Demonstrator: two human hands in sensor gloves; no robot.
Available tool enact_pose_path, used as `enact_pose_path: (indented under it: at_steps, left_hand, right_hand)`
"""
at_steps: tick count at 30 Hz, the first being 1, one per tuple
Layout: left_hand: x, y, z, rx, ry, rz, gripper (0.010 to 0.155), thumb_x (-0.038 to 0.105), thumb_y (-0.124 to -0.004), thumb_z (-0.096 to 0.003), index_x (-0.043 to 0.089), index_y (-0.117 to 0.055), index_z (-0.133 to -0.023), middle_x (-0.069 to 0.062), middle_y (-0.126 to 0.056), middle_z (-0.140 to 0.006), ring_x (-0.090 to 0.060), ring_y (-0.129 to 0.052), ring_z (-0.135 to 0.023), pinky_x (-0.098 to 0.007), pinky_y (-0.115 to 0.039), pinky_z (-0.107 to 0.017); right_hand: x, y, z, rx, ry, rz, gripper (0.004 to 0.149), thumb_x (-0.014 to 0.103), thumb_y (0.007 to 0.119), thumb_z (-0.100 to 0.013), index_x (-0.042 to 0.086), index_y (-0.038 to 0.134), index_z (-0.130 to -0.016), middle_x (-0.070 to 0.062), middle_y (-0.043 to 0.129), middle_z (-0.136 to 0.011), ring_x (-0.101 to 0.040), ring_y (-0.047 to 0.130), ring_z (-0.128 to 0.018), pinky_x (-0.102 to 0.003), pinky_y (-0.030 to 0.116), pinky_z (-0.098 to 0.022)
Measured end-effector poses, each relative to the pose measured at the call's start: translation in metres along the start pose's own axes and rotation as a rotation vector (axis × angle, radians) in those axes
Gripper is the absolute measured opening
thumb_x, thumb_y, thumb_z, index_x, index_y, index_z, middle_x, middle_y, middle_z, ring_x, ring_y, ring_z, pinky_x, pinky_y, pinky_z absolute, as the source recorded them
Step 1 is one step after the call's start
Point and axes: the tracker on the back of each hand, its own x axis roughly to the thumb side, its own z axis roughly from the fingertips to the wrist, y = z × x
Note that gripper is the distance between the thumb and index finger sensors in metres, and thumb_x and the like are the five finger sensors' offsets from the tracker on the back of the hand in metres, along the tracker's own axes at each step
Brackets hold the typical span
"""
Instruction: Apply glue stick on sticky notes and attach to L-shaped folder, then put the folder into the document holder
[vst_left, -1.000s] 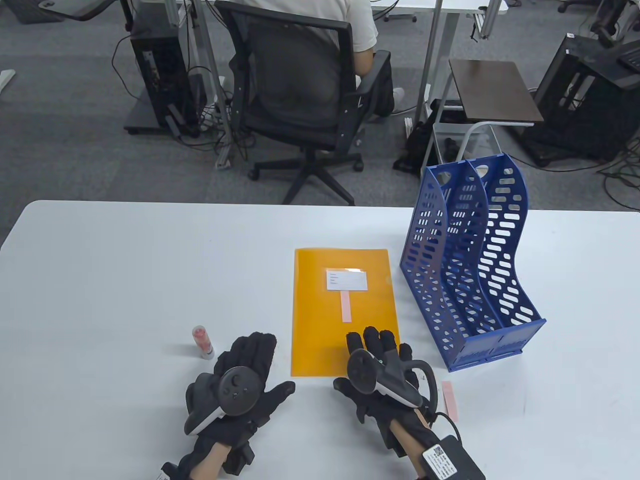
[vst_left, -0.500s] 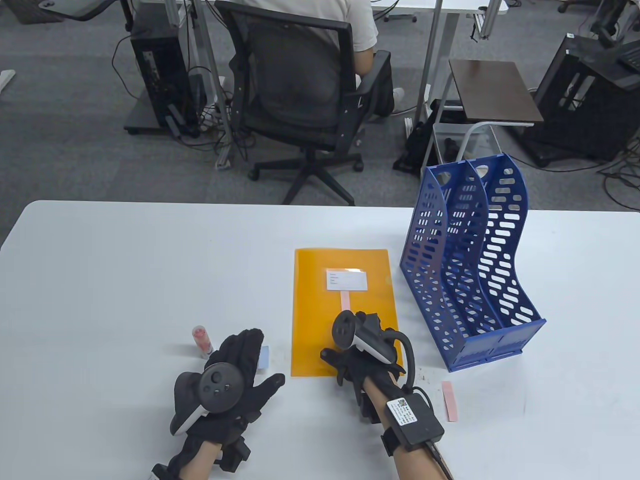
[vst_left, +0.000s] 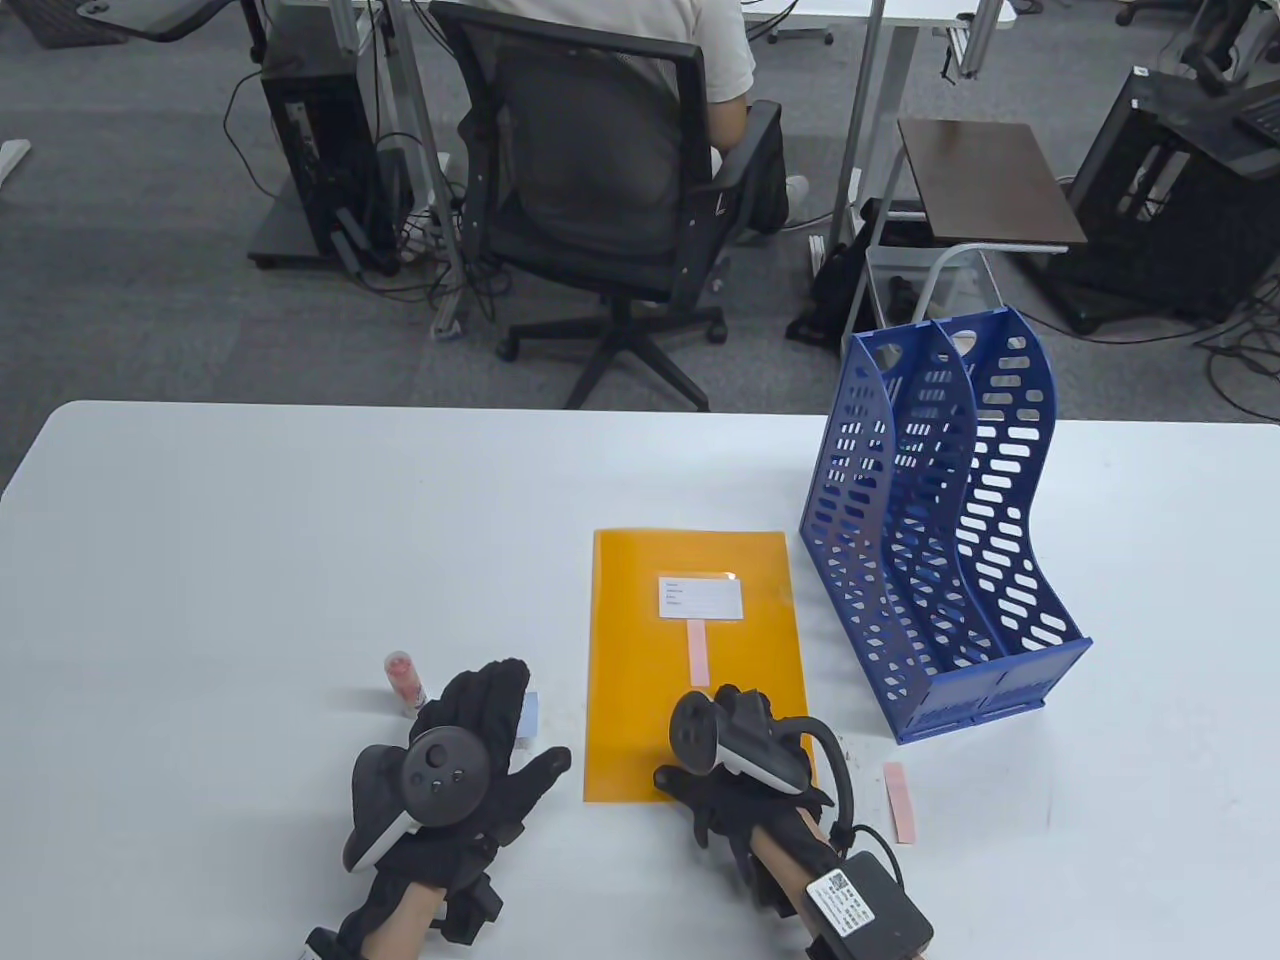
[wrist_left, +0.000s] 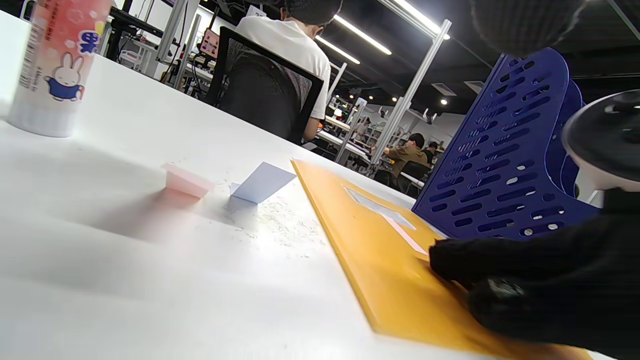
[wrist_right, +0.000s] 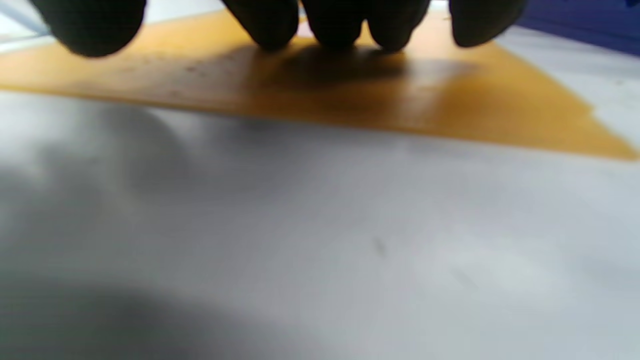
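The orange L-shaped folder (vst_left: 695, 640) lies flat in the middle of the table, with a white label and a pink sticky note (vst_left: 698, 655) stuck on it. My right hand (vst_left: 742, 708) arches over the folder's near end, and its fingertips (wrist_right: 270, 20) press down on the orange sheet (wrist_right: 350, 110). My left hand (vst_left: 480, 720) rests flat and spread on the table left of the folder. It holds nothing and partly covers a blue sticky note (vst_left: 528, 715). The glue stick (vst_left: 405, 683) stands capped just beyond that hand. The blue document holder (vst_left: 940, 540) stands to the right of the folder.
A loose pink sticky strip (vst_left: 900, 800) lies on the table right of my right wrist. In the left wrist view a pink note pad (wrist_left: 187, 182) and a blue note (wrist_left: 262, 181) lie between the glue stick (wrist_left: 55, 65) and the folder (wrist_left: 390, 250). A person sits in a chair (vst_left: 600, 170) beyond the table.
My right hand has drawn back toward the front edge, sliding the folder with it. My left hand shifted slightly left earlier, uncovering the blue note, and has since stayed put.
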Motion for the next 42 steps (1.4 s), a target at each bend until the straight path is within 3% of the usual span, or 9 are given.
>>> enact_pose_path:
  at_steps: [8,17,20,25,29,31,37,40,42]
  left_hand:
    - [0.002,-0.002,0.0,-0.011,0.004,-0.015,0.088,0.065,-0.068,-0.0492,0.025,-0.023,-0.113,-0.009,-0.036,-0.121,-0.037,-0.033,-0.112,-0.067,-0.029,-0.077]
    - [0.004,-0.006,-0.001,-0.025,0.004,-0.028,0.088,0.065,-0.068,-0.0492,0.025,-0.023,-0.113,-0.009,-0.036,-0.121,-0.037,-0.033,-0.112,-0.066,-0.03,-0.077]
    - [0.005,-0.007,-0.002,-0.034,0.002,-0.034,0.087,0.065,-0.068,-0.0492,0.025,-0.023,-0.113,-0.009,-0.036,-0.121,-0.037,-0.033,-0.112,-0.066,-0.03,-0.077]
    - [0.009,-0.012,-0.003,-0.051,-0.004,-0.044,0.087,0.065,-0.068,-0.0493,0.025,-0.024,-0.113,-0.009,-0.037,-0.121,-0.037,-0.034,-0.112,-0.066,-0.031,-0.078]
    - [0.014,-0.015,-0.005,-0.059,-0.021,-0.055,0.086,0.064,-0.068,-0.0495,0.025,-0.025,-0.113,-0.009,-0.038,-0.121,-0.037,-0.035,-0.112,-0.066,-0.031,-0.078]
    - [0.016,-0.015,-0.006,-0.04,-0.017,-0.048,0.089,0.064,-0.068,-0.0496,0.024,-0.02,-0.113,-0.009,-0.026,-0.122,-0.037,-0.02,-0.111,-0.064,-0.023,-0.077]
    - [0.007,0.018,-0.013,0.146,0.093,-0.105,0.088,0.063,-0.072,-0.0497,0.029,-0.02,-0.113,-0.002,-0.001,-0.119,-0.03,0.004,-0.108,-0.064,-0.008,-0.074]
    - [-0.016,0.036,-0.015,0.227,0.209,-0.101,0.088,0.062,-0.076,-0.0492,0.035,-0.02,-0.112,-0.002,0.006,-0.117,-0.031,0.005,-0.107,-0.065,-0.009,-0.074]
    - [-0.033,0.042,-0.018,0.203,0.283,-0.081,0.089,0.061,-0.078,-0.0487,0.037,-0.021,-0.112,-0.003,0.004,-0.117,-0.034,0.0,-0.109,-0.066,-0.012,-0.075]
  right_hand:
    - [0.004,0.007,0.039,-0.014,-0.076,0.043,0.081,0.065,0.063,-0.048,0.016,0.051,-0.111,-0.024,0.051,-0.111,-0.049,0.056,-0.099,-0.066,0.057,-0.066]
    - [0.003,0.011,0.061,-0.036,-0.126,0.048,0.077,0.064,0.064,-0.048,0.017,0.059,-0.108,-0.024,0.058,-0.109,-0.048,0.063,-0.096,-0.065,0.06,-0.064]
    - [-0.001,0.002,0.058,-0.082,-0.131,0.001,0.077,0.064,0.065,-0.048,0.014,0.062,-0.106,-0.022,0.067,-0.106,-0.048,0.072,-0.091,-0.064,0.063,-0.062]
    - [-0.005,-0.03,0.055,-0.266,-0.126,-0.188,0.077,0.063,0.069,-0.047,0.011,0.064,-0.105,-0.022,0.073,-0.101,-0.047,0.079,-0.085,-0.063,0.066,-0.059]
    - [0.0,-0.039,0.054,-0.31,-0.154,-0.275,0.077,0.063,0.069,-0.048,0.011,0.064,-0.104,-0.022,0.074,-0.101,-0.047,0.08,-0.084,-0.063,0.067,-0.058]
    - [0.003,-0.038,0.053,-0.322,-0.168,-0.299,0.077,0.063,0.069,-0.048,0.011,0.065,-0.104,-0.022,0.075,-0.1,-0.047,0.081,-0.083,-0.063,0.068,-0.058]
    - [0.002,-0.034,0.055,-0.316,-0.18,-0.304,0.076,0.063,0.069,-0.048,0.011,0.065,-0.104,-0.022,0.075,-0.1,-0.046,0.082,-0.083,-0.063,0.068,-0.057]
    - [-0.001,-0.03,0.057,-0.314,-0.181,-0.311,0.076,0.062,0.069,-0.048,0.011,0.066,-0.103,-0.022,0.075,-0.1,-0.046,0.082,-0.082,-0.063,0.069,-0.057]
    - [-0.003,-0.028,0.058,-0.315,-0.18,-0.312,0.076,0.062,0.069,-0.048,0.011,0.066,-0.103,-0.023,0.075,-0.1,-0.046,0.082,-0.082,-0.063,0.069,-0.057]
